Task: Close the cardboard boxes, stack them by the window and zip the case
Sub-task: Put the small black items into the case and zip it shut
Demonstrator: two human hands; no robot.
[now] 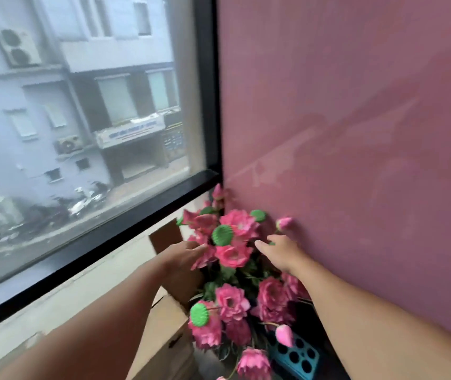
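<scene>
Many pink flowers (232,253) over box (164,333)

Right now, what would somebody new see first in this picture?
Probably the bright pink flowers with green pods, bunched in the corner against the pink wall. Both hands reach into them: left hand, right hand. A big window on the left shows the street.
</scene>
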